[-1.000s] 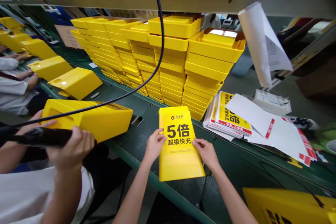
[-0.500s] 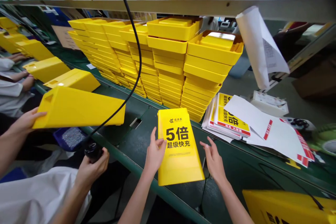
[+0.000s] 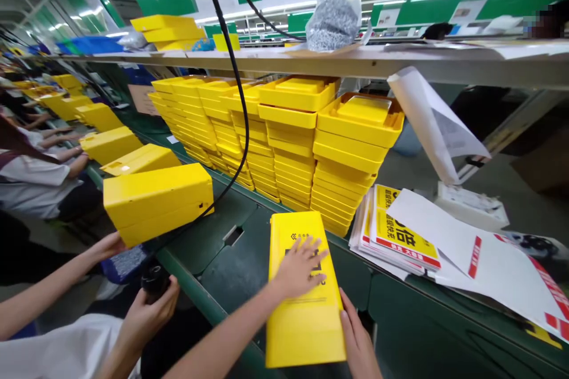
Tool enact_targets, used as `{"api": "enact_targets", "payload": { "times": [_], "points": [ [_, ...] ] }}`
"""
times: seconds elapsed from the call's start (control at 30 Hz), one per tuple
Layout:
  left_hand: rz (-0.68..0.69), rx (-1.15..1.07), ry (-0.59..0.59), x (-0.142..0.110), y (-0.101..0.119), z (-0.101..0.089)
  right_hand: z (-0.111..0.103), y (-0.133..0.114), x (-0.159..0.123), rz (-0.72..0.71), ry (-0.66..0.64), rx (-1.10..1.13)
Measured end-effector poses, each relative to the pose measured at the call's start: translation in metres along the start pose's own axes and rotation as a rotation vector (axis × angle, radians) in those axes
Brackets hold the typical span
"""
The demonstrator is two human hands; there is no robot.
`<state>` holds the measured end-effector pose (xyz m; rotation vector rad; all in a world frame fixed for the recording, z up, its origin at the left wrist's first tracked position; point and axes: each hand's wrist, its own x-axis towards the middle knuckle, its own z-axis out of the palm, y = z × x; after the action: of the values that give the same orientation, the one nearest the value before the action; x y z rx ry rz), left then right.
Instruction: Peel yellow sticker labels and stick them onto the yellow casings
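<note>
In front of me on the dark green bench lies a long yellow box (image 3: 306, 334) with black Chinese lettering on its upper face. My left hand (image 3: 300, 267) rests flat on the printed part, fingers spread, covering much of the lettering. Against the box's lower right side sits my right hand (image 3: 357, 331), its fingers stretched along the edge; its thumb is not clear to see. Just right of the box is a stack of printed sheets (image 3: 400, 231) in yellow, white and red.
Tall stacks of yellow trays (image 3: 288, 148) stand behind the box under a shelf (image 3: 267, 63). At left, a co-worker's hand holds a black tool (image 3: 154, 281), the other touches another yellow box (image 3: 160, 201). A black cable (image 3: 235, 77) hangs down ahead.
My left hand has moved from the box's left side onto its face and spread flat. My right hand has come against the right side. The view has tilted up; the co-worker's box has turned.
</note>
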<state>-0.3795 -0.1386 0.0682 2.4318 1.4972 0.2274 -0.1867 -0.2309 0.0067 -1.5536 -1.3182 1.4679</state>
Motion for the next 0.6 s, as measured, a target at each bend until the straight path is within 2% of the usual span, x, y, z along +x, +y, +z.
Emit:
{"api": "enact_targets", "payload": {
  "times": [0.1, 0.13, 0.2, 0.23, 0.3, 0.37, 0.43, 0.47, 0.53, 0.6],
  "points": [
    [-0.108, 0.029, 0.030, 0.045, -0.047, -0.025, 0.004, 0.006, 0.003, -0.033, 0.052, 0.002],
    [-0.123, 0.036, 0.046, 0.054, -0.053, -0.031, 0.005, 0.009, 0.004, -0.039, 0.063, 0.002],
    [-0.108, 0.039, 0.039, 0.054, -0.049, -0.035, 0.006, 0.016, 0.005, -0.043, 0.066, 0.003],
    [-0.067, 0.032, 0.016, 0.045, -0.038, -0.033, 0.005, 0.020, 0.006, -0.043, 0.067, 0.004],
    [0.087, -0.007, -0.074, 0.011, -0.009, -0.025, 0.003, 0.029, 0.006, -0.044, 0.079, 0.005],
    [0.337, -0.107, -0.195, -0.030, 0.019, -0.017, -0.001, 0.038, 0.005, -0.053, 0.094, 0.012],
    [0.504, -0.193, -0.301, -0.059, 0.029, -0.015, -0.004, 0.043, 0.004, -0.059, 0.112, 0.013],
    [0.519, -0.209, -0.329, -0.062, 0.024, -0.017, -0.006, 0.043, 0.004, -0.060, 0.119, 0.008],
    [0.374, -0.176, -0.300, -0.046, 0.003, -0.027, -0.006, 0.039, 0.003, -0.061, 0.119, -0.008],
    [0.101, -0.102, -0.181, -0.004, -0.022, -0.037, -0.005, 0.030, 0.002, -0.060, 0.107, -0.023]
  ]
}}
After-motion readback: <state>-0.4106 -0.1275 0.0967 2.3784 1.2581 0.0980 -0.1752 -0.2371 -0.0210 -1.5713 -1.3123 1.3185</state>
